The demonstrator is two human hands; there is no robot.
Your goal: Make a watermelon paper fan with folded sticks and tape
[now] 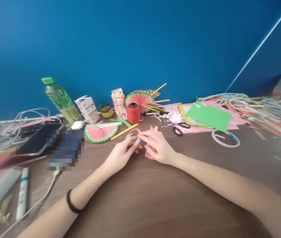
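My left hand (120,152) grips a white roll of tape (137,141), its fingers curled around the ring. Close beside it, my right hand (162,147) holds a folded piece of pink paper (151,152) against the table. The right fingertips reach over to the edge of the roll, and both hands nearly touch. Part of the pink paper is hidden under the right fingers. Just beyond the hands lie a yellow stick (124,131) and a pleated watermelon-pattern paper fan (101,133). A red spool of thread (133,114) stands behind them.
Black scissors (180,128), green paper (208,115) and another tape roll (226,138) lie to the right. A green-capped bottle (62,100) and a white carton (87,109) stand at the back left, near a phone (41,138). A marker (22,193) lies front left.
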